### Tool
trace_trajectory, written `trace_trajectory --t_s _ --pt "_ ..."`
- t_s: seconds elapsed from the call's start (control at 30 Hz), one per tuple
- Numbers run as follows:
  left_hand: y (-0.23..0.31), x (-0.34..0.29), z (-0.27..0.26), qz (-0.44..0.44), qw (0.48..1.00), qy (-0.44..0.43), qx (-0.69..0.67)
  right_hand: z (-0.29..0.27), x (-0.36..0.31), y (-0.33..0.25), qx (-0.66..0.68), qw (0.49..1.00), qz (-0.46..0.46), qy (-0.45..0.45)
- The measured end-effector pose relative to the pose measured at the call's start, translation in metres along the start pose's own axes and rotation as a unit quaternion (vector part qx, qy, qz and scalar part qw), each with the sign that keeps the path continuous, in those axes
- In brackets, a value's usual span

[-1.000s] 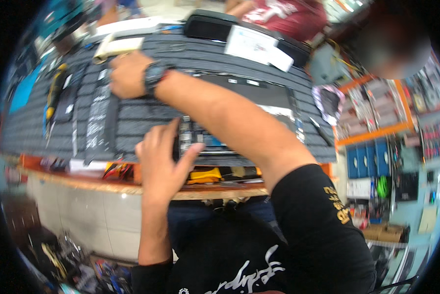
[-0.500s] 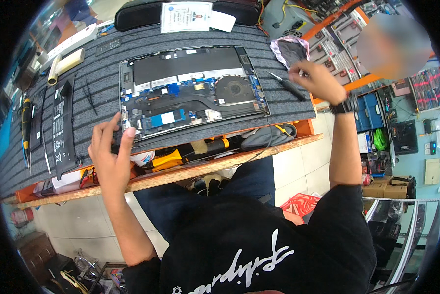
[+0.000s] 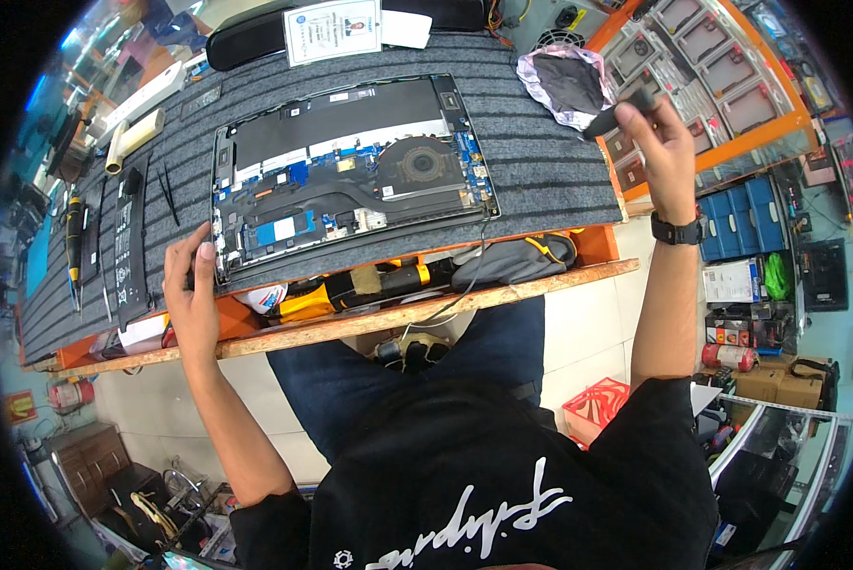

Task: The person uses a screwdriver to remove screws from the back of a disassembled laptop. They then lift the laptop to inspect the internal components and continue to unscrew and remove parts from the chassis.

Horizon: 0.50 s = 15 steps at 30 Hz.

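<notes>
An opened laptop base (image 3: 350, 180) lies on the striped grey mat, its circuit board, round fan and dark battery area showing. My left hand (image 3: 191, 294) rests at its near left corner, thumb and fingers apart, fingertips against the edge. Beyond the right side of the mat, my right hand (image 3: 659, 152) is raised and closed on a black-handled tool (image 3: 604, 121); its tip cannot be made out. Just past that hand sits a pouch-like cloth (image 3: 564, 81) with a dark inside.
Left of the laptop lie a long black battery (image 3: 134, 237), tweezers (image 3: 168, 195) and a yellow-black screwdriver (image 3: 73, 242). An open drawer (image 3: 426, 309) with tools juts out below the tabletop. A dark bar-shaped case (image 3: 246, 43) and a card (image 3: 331, 31) are at the back.
My right hand has taken the black-handled tool up off the mat and lifted it toward the cloth. My left hand stays by the laptop corner. The view has shifted slightly.
</notes>
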<state>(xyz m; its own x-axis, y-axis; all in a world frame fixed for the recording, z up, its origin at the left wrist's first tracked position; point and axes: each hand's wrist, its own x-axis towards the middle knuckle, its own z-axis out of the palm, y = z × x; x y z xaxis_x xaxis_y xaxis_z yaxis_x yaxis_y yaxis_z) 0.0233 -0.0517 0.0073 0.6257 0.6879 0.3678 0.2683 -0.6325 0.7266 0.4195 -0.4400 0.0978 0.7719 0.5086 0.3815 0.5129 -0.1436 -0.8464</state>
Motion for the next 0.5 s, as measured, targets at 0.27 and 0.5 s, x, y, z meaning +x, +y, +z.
trace_trajectory --t_s 0.27,0.5 --pt "0.009 0.027 -0.008 -0.033 0.999 0.037 0.019 0.048 0.002 0.021 0.06 0.997 -0.051 -0.02" --pt "0.029 0.157 0.014 0.144 0.987 0.034 0.063 0.092 0.057 -0.031 0.072 0.968 -0.22 -0.101"
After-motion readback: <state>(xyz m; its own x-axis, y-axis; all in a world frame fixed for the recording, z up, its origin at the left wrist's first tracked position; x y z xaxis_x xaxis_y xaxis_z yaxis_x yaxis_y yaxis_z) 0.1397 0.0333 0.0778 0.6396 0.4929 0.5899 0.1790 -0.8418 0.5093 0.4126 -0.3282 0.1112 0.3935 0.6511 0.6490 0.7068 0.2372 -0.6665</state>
